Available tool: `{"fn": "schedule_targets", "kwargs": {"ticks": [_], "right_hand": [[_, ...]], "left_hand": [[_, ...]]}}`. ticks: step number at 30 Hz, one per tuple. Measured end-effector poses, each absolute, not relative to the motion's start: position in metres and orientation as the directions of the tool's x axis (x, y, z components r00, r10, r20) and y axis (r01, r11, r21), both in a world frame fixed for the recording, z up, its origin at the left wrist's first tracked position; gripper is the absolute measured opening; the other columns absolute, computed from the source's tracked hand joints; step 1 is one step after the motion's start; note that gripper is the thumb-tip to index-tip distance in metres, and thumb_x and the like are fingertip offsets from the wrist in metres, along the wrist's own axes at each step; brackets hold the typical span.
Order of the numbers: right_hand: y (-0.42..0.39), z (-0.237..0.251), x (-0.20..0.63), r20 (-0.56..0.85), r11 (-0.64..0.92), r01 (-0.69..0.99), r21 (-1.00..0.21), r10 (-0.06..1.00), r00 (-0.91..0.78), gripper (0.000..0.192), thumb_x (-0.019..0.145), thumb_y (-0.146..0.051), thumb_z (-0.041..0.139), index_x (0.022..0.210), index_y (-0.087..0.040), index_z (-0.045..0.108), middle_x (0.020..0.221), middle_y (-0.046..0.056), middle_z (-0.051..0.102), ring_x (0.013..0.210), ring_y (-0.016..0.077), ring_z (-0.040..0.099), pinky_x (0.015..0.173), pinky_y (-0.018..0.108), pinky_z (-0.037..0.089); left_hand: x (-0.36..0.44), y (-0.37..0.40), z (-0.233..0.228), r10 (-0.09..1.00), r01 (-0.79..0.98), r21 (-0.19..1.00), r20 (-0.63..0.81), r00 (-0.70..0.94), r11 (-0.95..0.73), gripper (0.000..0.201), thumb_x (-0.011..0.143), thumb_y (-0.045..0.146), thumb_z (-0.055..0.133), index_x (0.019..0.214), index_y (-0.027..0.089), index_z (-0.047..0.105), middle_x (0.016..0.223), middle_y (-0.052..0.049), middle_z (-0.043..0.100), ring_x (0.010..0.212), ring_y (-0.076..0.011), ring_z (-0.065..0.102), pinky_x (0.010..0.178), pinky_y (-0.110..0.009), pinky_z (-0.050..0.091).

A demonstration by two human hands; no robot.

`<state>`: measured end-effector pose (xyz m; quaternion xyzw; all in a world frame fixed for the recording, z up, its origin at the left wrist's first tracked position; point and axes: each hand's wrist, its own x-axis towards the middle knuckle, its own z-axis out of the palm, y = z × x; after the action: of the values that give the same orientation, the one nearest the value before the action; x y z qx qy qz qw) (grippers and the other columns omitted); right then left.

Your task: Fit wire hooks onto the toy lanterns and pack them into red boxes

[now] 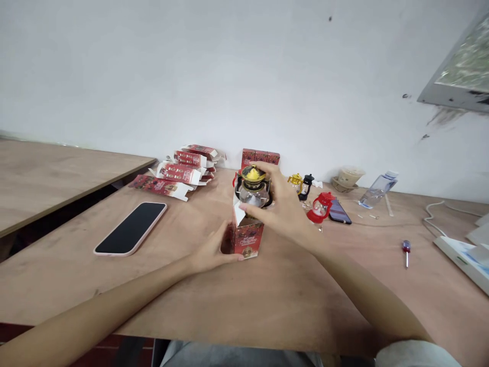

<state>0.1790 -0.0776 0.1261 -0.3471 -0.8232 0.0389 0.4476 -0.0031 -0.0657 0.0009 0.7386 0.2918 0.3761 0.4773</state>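
A small red printed box [249,239] stands upright on the table in front of me, its top flaps open. My left hand [216,250] is closed around the lower left side of this box. Above it, my right hand [280,204] grips a small black and gold lantern [252,191] with a clear body. The lantern's lower end is at the box's open top, partly hidden by a white flap. A red lantern [321,206] stands to the right of my right hand, with a gold lantern [296,182] and a black lantern [306,186] farther back.
Flat and part-folded red boxes [178,173] lie at the back left; closed red boxes [262,155] stand behind my hands. A large phone [132,228] lies left. Rightward are another phone [339,211], a cup [349,177], a bottle [378,189], a screwdriver [406,250] and a power strip [464,260].
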Motion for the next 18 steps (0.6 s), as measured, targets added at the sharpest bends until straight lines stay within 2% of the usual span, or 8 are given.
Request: {"fn": "schedule_targets", "kwargs": {"ticks": [4, 10, 14, 18], "right_hand": [[-0.078, 0.119, 0.168, 0.714, 0.791, 0.511, -0.337, 0.569, -0.409, 0.064, 0.075, -0.03, 0.065, 0.13, -0.025, 0.034, 0.13, 0.007, 0.047, 0.12, 0.0239, 0.046, 0.103, 0.042, 0.038], [-0.077, 0.117, 0.179, 0.723, 0.776, 0.496, -0.389, 0.591, -0.358, 0.062, 0.072, -0.033, 0.07, 0.125, -0.026, 0.038, 0.127, 0.005, 0.05, 0.117, 0.023, 0.048, 0.099, 0.039, 0.041], [-0.071, 0.119, 0.194, 0.629, 0.728, 0.561, -0.394, 0.659, -0.413, 0.064, 0.068, -0.039, 0.072, 0.122, -0.026, 0.04, 0.123, 0.006, 0.053, 0.111, 0.0255, 0.054, 0.09, 0.038, 0.046], [-0.068, 0.118, 0.195, 0.582, 0.649, 0.639, -0.412, 0.727, -0.363, 0.066, 0.062, -0.042, 0.075, 0.116, -0.025, 0.041, 0.116, 0.007, 0.057, 0.105, 0.0269, 0.057, 0.083, 0.037, 0.047]], "left_hand": [[-0.004, -0.065, 0.0, 0.775, 0.116, 0.878, 0.339, 0.533, -0.464, 0.075, 0.07, 0.031, 0.073, 0.131, 0.022, 0.031, 0.135, -0.012, 0.045, 0.125, -0.0304, 0.043, 0.104, -0.052, 0.035], [-0.006, -0.064, -0.001, 0.784, 0.161, 0.889, 0.276, 0.556, -0.428, 0.075, 0.069, 0.035, 0.074, 0.13, 0.02, 0.033, 0.127, -0.013, 0.052, 0.115, -0.0298, 0.052, 0.098, -0.048, 0.041], [-0.004, -0.065, 0.001, 0.789, 0.161, 0.897, 0.263, 0.555, -0.412, 0.075, 0.07, 0.034, 0.073, 0.131, 0.02, 0.032, 0.13, -0.013, 0.05, 0.119, -0.0293, 0.05, 0.101, -0.049, 0.038], [-0.003, -0.064, 0.001, 0.803, 0.167, 0.902, 0.256, 0.538, -0.399, 0.074, 0.068, 0.036, 0.074, 0.129, 0.02, 0.035, 0.132, -0.014, 0.048, 0.123, -0.0305, 0.046, 0.104, -0.051, 0.034]]}}
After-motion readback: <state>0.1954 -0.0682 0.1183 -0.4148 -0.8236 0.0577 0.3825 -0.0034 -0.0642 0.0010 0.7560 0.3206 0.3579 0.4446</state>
